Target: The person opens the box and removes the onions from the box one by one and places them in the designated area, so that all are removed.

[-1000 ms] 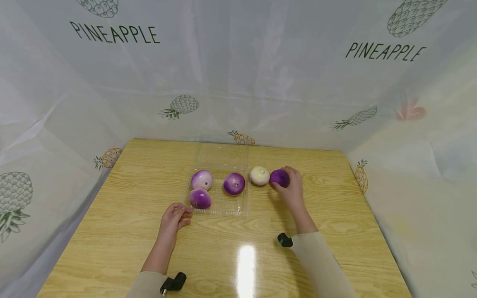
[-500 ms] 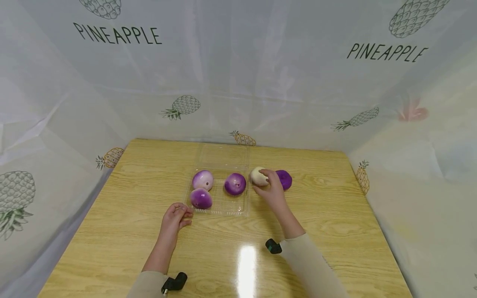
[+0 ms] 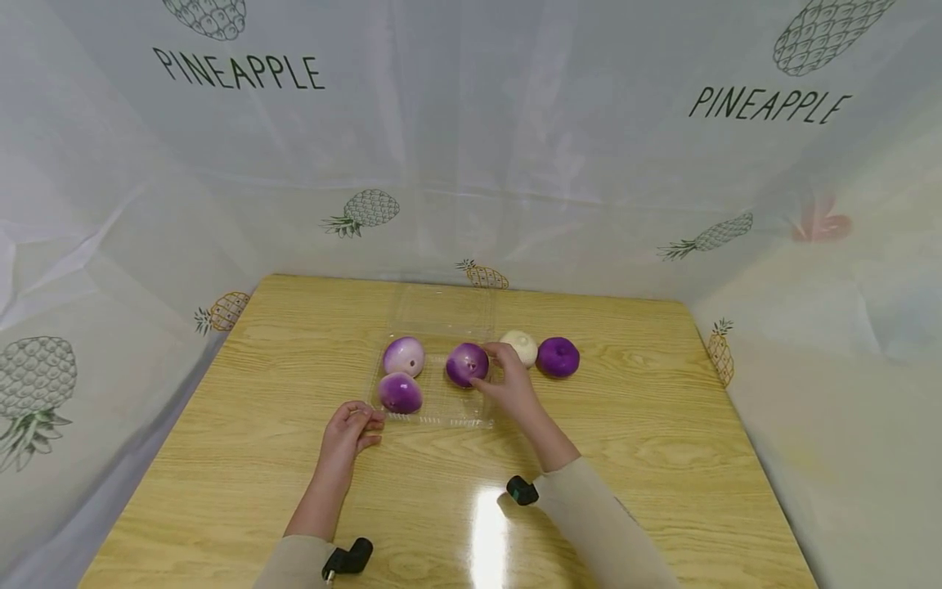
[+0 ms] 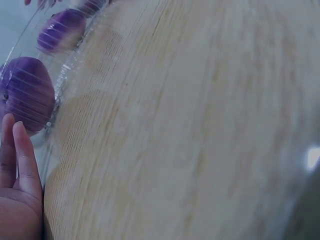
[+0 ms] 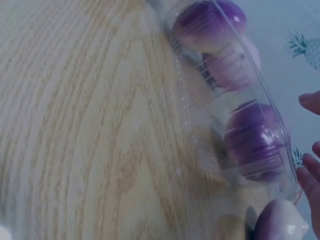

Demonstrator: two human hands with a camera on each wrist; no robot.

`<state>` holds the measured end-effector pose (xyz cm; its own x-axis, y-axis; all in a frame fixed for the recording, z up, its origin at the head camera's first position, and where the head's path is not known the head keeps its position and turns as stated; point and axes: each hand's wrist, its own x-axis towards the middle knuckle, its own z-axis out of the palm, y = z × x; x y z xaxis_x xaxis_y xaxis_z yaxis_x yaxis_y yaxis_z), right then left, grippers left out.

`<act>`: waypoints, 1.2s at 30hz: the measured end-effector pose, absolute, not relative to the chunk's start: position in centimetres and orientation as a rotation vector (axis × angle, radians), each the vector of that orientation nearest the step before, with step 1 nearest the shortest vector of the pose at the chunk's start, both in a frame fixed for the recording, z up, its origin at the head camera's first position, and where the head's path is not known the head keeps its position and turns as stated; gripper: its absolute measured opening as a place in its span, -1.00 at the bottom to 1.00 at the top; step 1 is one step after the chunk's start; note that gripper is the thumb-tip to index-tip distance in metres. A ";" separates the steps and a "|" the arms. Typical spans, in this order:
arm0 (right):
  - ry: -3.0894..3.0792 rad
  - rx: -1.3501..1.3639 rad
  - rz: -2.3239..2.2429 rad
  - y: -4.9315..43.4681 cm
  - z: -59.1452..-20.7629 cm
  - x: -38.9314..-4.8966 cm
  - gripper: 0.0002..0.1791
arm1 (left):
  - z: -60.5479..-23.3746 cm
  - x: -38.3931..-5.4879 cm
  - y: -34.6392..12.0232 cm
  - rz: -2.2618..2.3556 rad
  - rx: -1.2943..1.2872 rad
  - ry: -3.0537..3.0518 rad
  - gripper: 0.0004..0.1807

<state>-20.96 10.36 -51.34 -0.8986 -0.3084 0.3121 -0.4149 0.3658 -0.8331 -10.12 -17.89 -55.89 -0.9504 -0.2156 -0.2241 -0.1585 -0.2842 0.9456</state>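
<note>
Both arms wear long, plain sleeves in pale cream-beige — the left sleeve (image 3: 290, 566) showing only its lower end, the right sleeve (image 3: 599, 528) a longer stretch, with a thin greyish mark along its outer edge. Each ends above the wrist, leaving the forearm bare. At the left cuff sits a matt black, bent device (image 3: 350, 557) with a small pale fitting; at the right, a black, rounded-block unit (image 3: 521, 491) — this one flecked with green.

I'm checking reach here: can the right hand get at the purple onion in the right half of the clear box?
Probably yes: the right hand is close by that onion, and the lid is folded back, leaving the onion's top uncovered.
</note>
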 end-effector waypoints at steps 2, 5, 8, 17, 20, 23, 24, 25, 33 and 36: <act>-2.546 0.683 1.547 10.0 -51.3 -21.1 -0.37 | -55.9 -10.1 -17.9 -2.445 0.489 -1.857 -0.83; -2.625 0.670 1.491 9.7 -51.0 -21.2 -0.35 | -55.9 -10.1 -17.9 -2.444 0.484 -1.859 -0.83; -2.703 0.628 1.449 9.4 -50.9 -21.5 -0.33 | -55.9 -10.1 -17.9 -2.453 0.484 -1.857 -0.82; -2.835 0.549 1.353 8.6 -51.0 -22.4 -0.26 | -55.8 -10.2 -18.0 -2.468 0.519 -1.849 -0.80; -2.859 0.532 1.339 8.4 -50.9 -22.5 -0.24 | -55.9 -10.2 -18.0 -2.468 0.516 -1.848 -0.80; -2.880 0.506 1.319 8.0 -51.0 -22.6 -0.22 | -56.0 -10.2 -18.0 -2.467 0.515 -1.837 -0.81; -2.894 0.496 1.301 7.9 -51.0 -22.7 -0.22 | -56.0 -10.2 -18.0 -2.466 0.514 -1.836 -0.81; -2.905 0.487 1.282 7.8 -51.0 -22.8 -0.22 | -56.0 -10.2 -18.0 -2.465 0.514 -1.833 -0.81; -2.939 0.436 1.203 7.1 -51.5 -22.9 -0.21 | -56.1 -10.2 -18.1 -2.469 0.511 -1.823 -0.85; -2.934 0.431 1.178 7.0 -51.6 -22.9 -0.21 | -56.1 -10.2 -18.1 -2.475 0.517 -1.816 -0.84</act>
<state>-22.87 7.03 -51.56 -0.9623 -0.2666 0.0546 -0.2303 0.6908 -0.6854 -10.21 -18.10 -56.14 -0.9445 -0.2163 -0.2471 -0.1708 -0.3190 0.9322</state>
